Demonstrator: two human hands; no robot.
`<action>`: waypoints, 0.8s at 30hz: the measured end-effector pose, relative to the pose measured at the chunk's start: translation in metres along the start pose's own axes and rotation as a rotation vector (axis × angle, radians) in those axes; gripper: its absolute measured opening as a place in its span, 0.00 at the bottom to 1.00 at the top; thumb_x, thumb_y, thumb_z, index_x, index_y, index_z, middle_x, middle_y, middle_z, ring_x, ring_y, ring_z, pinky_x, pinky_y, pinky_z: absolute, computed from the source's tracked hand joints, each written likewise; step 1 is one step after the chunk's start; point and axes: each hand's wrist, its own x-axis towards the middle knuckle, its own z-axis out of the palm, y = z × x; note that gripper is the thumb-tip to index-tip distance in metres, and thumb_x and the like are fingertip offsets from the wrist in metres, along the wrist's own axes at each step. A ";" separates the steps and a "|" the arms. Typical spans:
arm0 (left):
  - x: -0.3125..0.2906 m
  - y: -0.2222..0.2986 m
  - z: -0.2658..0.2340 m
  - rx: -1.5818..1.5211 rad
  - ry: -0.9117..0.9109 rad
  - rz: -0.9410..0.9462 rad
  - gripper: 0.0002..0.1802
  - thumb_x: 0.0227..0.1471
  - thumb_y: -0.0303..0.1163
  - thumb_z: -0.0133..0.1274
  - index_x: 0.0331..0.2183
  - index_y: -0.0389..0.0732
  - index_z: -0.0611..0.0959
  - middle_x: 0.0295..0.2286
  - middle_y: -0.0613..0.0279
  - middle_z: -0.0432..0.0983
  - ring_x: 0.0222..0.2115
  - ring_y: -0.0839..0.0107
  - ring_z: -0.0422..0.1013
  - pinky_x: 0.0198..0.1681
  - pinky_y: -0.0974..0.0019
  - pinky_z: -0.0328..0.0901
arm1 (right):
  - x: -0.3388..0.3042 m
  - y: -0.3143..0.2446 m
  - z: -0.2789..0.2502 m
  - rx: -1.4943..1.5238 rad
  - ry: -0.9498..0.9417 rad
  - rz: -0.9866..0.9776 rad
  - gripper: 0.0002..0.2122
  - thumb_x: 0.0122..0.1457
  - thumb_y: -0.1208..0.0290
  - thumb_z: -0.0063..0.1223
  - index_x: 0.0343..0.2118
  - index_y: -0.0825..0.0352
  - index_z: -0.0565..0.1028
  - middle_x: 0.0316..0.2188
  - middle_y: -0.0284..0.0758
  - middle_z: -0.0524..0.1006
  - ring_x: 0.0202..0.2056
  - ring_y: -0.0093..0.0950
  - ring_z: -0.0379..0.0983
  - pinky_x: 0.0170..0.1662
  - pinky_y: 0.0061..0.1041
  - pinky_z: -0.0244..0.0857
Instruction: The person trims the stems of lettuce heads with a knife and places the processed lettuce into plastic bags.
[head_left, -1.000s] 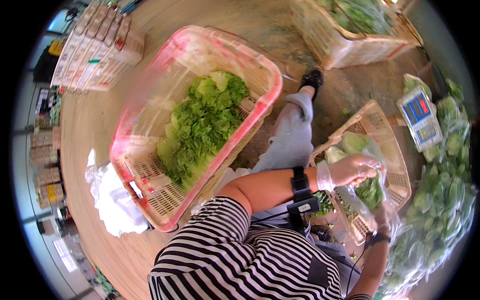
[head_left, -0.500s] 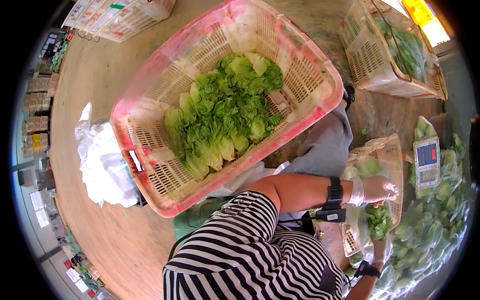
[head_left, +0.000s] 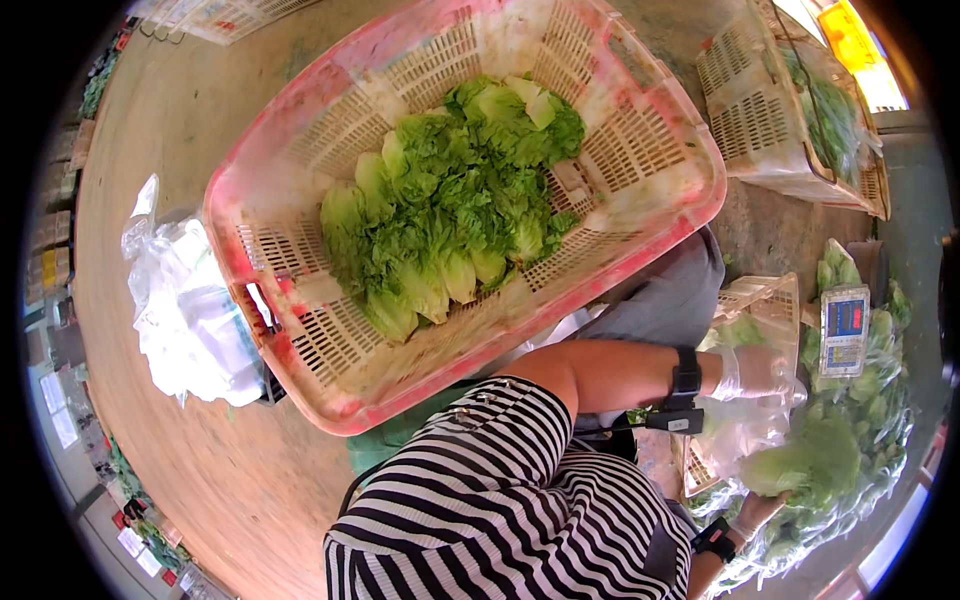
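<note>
A clear thin glove covers my left hand [head_left: 758, 372], closed at the top of a clear plastic bag [head_left: 740, 425] that hangs over a small beige crate [head_left: 770, 290]. Below it, my right hand [head_left: 762, 512] grips a head of lettuce [head_left: 808, 458] by its near side. The lettuce is tilted, slightly blurred, and outside the bag. Under and beyond it lies a pile of bagged green vegetables [head_left: 880, 400]. A scale with a blue display panel [head_left: 845, 330] stands by that pile.
A large pink-rimmed crate [head_left: 470, 365] in front of me holds several lettuce heads [head_left: 450, 200]. White plastic bags [head_left: 195, 310] sit to its left. Another crate [head_left: 750, 110] with bagged greens stands at the far right.
My right hand has shifted the lettuce right and down, away from the bag under my left hand. My left hand stays nearly in place. The view has shifted slightly.
</note>
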 end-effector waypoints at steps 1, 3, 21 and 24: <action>-0.008 0.006 -0.011 -0.059 0.001 0.044 0.23 0.47 0.39 0.51 0.44 0.37 0.76 0.39 0.51 0.75 0.39 0.62 0.72 0.44 0.63 0.65 | -0.009 0.003 0.012 0.049 0.081 -0.038 0.25 0.61 0.56 0.43 0.54 0.70 0.63 0.52 0.40 0.66 0.53 0.33 0.61 0.58 0.35 0.54; -0.040 0.034 -0.056 -0.102 -0.051 0.126 0.26 0.49 0.42 0.51 0.47 0.37 0.74 0.41 0.53 0.74 0.40 0.62 0.72 0.45 0.63 0.65 | -0.028 0.004 0.023 0.059 0.133 -0.116 0.25 0.61 0.56 0.43 0.54 0.70 0.63 0.52 0.40 0.66 0.53 0.33 0.62 0.58 0.35 0.54; -0.246 -0.119 -0.285 1.442 -0.412 -0.584 0.09 0.48 0.32 0.48 0.30 0.43 0.81 0.28 0.55 0.77 0.32 0.58 0.75 0.33 0.55 0.69 | -0.103 0.050 0.041 0.032 0.227 -0.175 0.25 0.60 0.55 0.42 0.54 0.68 0.63 0.52 0.39 0.67 0.53 0.34 0.62 0.58 0.37 0.55; -0.311 -0.187 -0.268 1.356 -0.590 -0.514 0.13 0.50 0.30 0.46 0.39 0.46 0.80 0.42 0.58 0.74 0.45 0.58 0.68 0.44 0.56 0.66 | -0.109 0.051 0.038 0.020 0.243 -0.170 0.25 0.60 0.54 0.42 0.54 0.68 0.63 0.52 0.39 0.67 0.53 0.35 0.63 0.58 0.38 0.55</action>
